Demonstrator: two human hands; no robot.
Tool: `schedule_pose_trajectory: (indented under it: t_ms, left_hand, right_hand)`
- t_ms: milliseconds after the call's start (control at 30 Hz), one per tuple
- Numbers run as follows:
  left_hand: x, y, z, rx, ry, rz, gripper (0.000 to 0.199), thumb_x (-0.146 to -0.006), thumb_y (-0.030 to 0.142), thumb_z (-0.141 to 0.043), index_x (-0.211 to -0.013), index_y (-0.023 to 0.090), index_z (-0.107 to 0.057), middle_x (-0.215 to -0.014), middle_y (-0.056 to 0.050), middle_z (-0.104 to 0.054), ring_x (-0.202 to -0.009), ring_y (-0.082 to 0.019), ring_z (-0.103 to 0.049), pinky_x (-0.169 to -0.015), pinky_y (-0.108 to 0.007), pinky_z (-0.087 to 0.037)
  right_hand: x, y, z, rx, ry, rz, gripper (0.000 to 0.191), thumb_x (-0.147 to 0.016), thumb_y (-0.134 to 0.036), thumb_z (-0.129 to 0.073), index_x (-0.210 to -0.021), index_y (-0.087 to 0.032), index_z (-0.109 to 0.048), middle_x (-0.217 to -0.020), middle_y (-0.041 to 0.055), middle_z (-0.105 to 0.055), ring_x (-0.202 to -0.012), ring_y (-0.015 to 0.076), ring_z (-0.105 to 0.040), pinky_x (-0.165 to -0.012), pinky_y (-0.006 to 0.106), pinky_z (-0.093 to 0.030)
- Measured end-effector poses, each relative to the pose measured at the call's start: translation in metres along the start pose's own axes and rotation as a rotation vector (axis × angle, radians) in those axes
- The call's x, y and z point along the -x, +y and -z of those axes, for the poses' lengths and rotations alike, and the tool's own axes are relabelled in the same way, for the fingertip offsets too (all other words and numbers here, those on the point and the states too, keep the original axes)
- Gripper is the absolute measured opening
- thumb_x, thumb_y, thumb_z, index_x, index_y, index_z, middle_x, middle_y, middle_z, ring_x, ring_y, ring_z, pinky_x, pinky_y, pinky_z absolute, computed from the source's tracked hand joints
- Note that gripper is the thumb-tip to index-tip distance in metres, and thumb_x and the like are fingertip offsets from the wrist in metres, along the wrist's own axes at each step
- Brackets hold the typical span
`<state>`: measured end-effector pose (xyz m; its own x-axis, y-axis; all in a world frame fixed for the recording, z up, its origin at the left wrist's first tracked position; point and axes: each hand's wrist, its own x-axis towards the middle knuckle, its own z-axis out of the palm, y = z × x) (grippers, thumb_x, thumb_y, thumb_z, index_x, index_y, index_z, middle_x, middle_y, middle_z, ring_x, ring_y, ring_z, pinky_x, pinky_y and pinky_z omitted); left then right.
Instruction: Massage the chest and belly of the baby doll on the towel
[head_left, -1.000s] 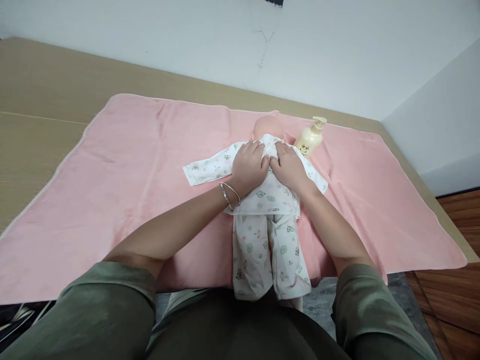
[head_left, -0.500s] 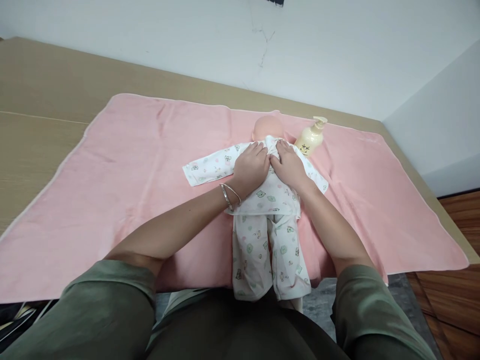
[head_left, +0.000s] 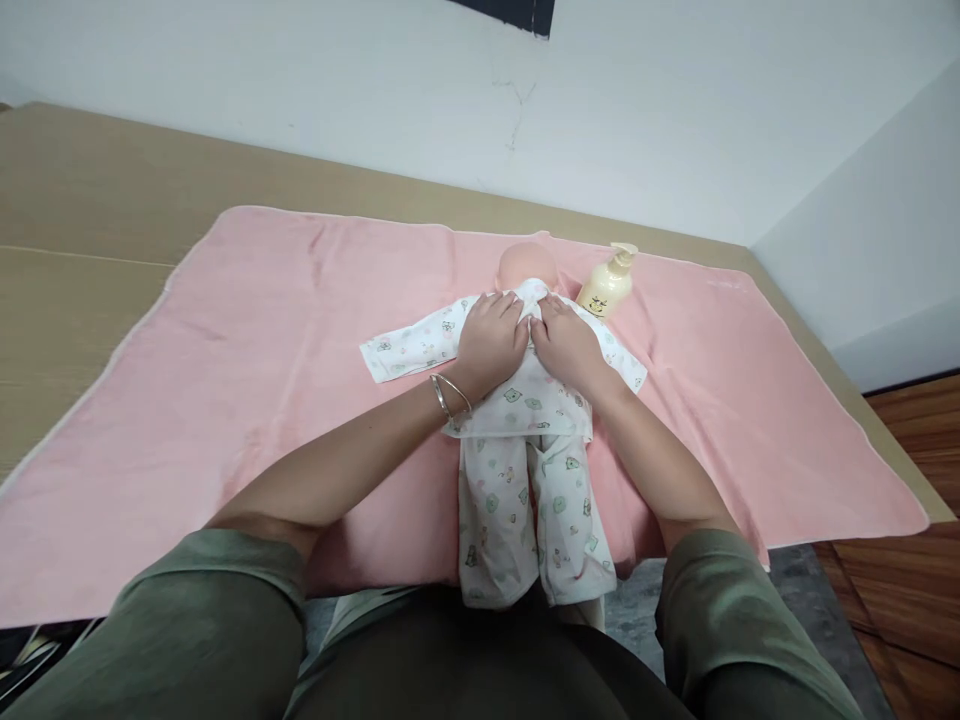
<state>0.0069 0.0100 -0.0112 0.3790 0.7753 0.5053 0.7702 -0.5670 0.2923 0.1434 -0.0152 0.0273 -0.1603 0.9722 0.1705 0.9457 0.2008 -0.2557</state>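
A baby doll [head_left: 527,265] lies on a pink blanket [head_left: 360,290], dressed in a white printed top [head_left: 525,405] and matching trousers [head_left: 495,510]. Only the smooth crown of its head shows, with no face visible. My left hand [head_left: 491,340] rests flat on the upper left of the top, fingers pointing away from me. Beside it, my right hand [head_left: 566,340] lies flat on the upper right, the thumbs close together near the middle. Neither hand holds anything. Two thin bangles circle my left wrist.
A cream pump bottle [head_left: 606,285] leans to the right of the doll's head. The blanket covers much of a wooden table [head_left: 90,190]. A white wall rises behind, and brown wooden furniture [head_left: 911,570] stands at the lower right.
The view has tilted up slightly, so everything sits a little lower in the picture. Both hands remain on the doll's upper body with almost no visible shift.
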Motion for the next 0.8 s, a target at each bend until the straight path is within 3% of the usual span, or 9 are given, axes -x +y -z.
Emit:
schedule_pose_trajectory:
  t_ms: [167,300,433,533,633,800]
  left_hand:
    - [0.003,-0.001,-0.003,0.027,0.075,-0.008,0.039,-0.096,0.024,-0.036,-0.113,0.010,-0.068,-0.125,-0.015,-0.068,-0.122,-0.029,-0.059,-0.110,-0.047,-0.046]
    - [-0.003,-0.004,-0.002,-0.008,-0.013,0.001,0.046,-0.094,0.026,-0.038,-0.126,0.003,-0.062,-0.135,-0.019,-0.061,-0.128,-0.032,-0.055,-0.113,-0.048,-0.042]
    - [-0.006,-0.006,-0.002,-0.032,-0.093,-0.016,0.053,-0.094,0.027,-0.037,-0.134,-0.003,-0.054,-0.141,-0.024,-0.056,-0.133,-0.035,-0.050,-0.115,-0.051,-0.037]
    - [-0.005,-0.006,-0.004,-0.025,-0.064,-0.003,0.053,-0.095,0.027,-0.035,-0.135,0.000,-0.054,-0.142,-0.022,-0.056,-0.133,-0.034,-0.050,-0.116,-0.050,-0.035]
    - [-0.004,-0.006,-0.006,0.002,-0.028,0.007,0.052,-0.095,0.029,-0.034,-0.133,0.002,-0.056,-0.141,-0.021,-0.056,-0.133,-0.034,-0.050,-0.116,-0.050,-0.035]
    - [-0.002,-0.008,-0.008,0.048,-0.007,0.018,0.049,-0.095,0.030,-0.036,-0.132,0.006,-0.057,-0.141,-0.019,-0.057,-0.133,-0.033,-0.050,-0.115,-0.053,-0.036]
  right_hand:
    - [-0.003,0.004,-0.003,0.039,0.065,-0.098,0.050,-0.100,-0.033,-0.041,-0.134,0.000,-0.054,-0.143,0.0232,-0.055,-0.139,0.0328,-0.047,-0.118,0.044,-0.035]
    - [0.014,-0.013,0.000,0.197,0.115,-0.082,0.043,-0.101,-0.028,-0.034,-0.108,-0.003,-0.068,-0.116,0.0226,-0.071,-0.121,0.0322,-0.062,-0.106,0.041,-0.046]
    - [0.017,-0.015,0.005,0.238,0.113,-0.094,0.038,-0.098,-0.028,-0.037,-0.091,-0.010,-0.070,-0.093,0.0170,-0.074,-0.098,0.0294,-0.070,-0.088,0.037,-0.054]
    - [0.006,-0.005,0.001,0.171,0.112,-0.061,0.037,-0.098,-0.026,-0.038,-0.103,-0.007,-0.069,-0.111,0.0201,-0.073,-0.113,0.0307,-0.066,-0.098,0.040,-0.051]
    - [-0.005,0.006,-0.007,0.066,0.109,-0.019,0.043,-0.096,-0.025,-0.040,-0.126,0.000,-0.059,-0.137,0.0241,-0.060,-0.134,0.0322,-0.052,-0.113,0.044,-0.040]
    - [-0.009,0.012,-0.017,0.005,0.127,-0.002,0.049,-0.095,-0.025,-0.038,-0.130,0.005,-0.054,-0.140,0.0282,-0.056,-0.136,0.0347,-0.049,-0.118,0.049,-0.034]
